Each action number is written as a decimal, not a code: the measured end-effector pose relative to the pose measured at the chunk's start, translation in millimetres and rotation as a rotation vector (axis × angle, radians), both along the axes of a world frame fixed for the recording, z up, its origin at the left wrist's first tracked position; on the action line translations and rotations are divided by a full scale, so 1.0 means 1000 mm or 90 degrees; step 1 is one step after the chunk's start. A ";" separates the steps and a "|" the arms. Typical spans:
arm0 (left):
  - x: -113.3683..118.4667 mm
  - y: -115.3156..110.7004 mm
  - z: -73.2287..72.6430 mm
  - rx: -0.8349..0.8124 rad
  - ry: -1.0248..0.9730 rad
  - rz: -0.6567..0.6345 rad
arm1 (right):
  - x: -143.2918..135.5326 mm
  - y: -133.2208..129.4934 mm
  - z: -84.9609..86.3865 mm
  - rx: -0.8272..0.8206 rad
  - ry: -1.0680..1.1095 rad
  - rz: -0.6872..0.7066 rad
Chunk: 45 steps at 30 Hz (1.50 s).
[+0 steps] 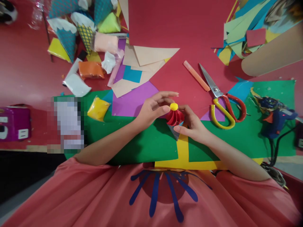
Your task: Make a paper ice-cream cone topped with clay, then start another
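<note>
Holding a small blue-grey cone [176,136] near the frame's centre, the right hand [191,125] grips its side. The left hand [157,107] curls loosely by the yellow ball [174,106]; whether it grips that is unclear. Red folds [174,117] and ball already top the cone, seemingly nearly complete; anything left cannot be told.

A red table [21,69] spans the scene, its top catching a soft, pale sheen toward the left end while duller light settles across the right. A beige strip [38,148] lines the table's near edge at left. Below that edge lies a deep black area [23,176], with a blurred grey band [19,205] beneath, too indistinct to identify. Off the table's near right corner, a dark red surface [293,189] sits in shade.
</note>
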<state>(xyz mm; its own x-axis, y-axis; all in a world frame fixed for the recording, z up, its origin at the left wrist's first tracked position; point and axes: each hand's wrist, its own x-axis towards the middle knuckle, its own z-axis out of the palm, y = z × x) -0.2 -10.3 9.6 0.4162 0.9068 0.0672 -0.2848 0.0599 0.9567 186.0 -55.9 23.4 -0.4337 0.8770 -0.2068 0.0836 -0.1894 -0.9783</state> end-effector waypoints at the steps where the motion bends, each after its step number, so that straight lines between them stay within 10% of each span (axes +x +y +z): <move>1: 0.000 0.000 0.000 0.000 -0.001 -0.007 | -0.001 0.000 0.000 -0.010 0.008 -0.001; 28: -0.003 0.001 -0.001 -0.088 -0.052 -0.050 | 0.002 0.004 -0.008 -0.120 0.111 -0.009; 45: 0.000 0.000 0.005 -0.014 0.060 0.008 | 0.000 0.004 0.000 0.051 -0.103 -0.010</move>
